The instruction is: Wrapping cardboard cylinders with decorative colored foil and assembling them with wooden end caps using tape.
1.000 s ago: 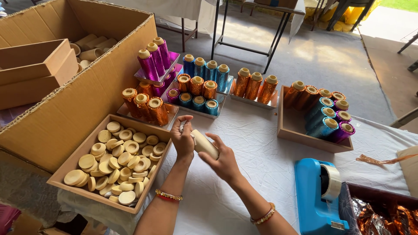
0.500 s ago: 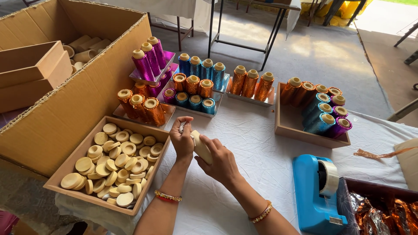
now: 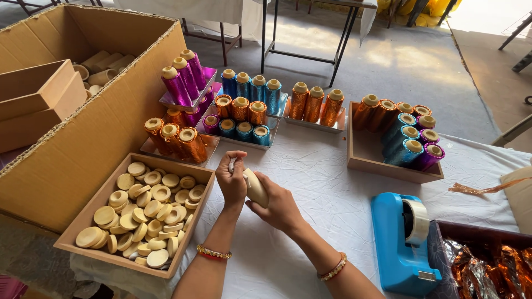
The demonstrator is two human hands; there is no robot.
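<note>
Both hands meet over the white tabletop (image 3: 310, 182), w/ a plain wooden spool (image 3: 256, 187) between them. Right hand (image 3: 280, 205) fingers wrapped round its lower part; left hand (image 3: 231, 180) fingers pinched at its top end. Tray of wooden discs (image 3: 138, 213) just left, blue tape dispenser (image 3: 400, 243) to the right.

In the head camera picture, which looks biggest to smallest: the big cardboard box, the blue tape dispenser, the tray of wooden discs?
1. Big cardboard box, clearly largest.
2. Tray of wooden discs.
3. Blue tape dispenser, smallest.
</note>
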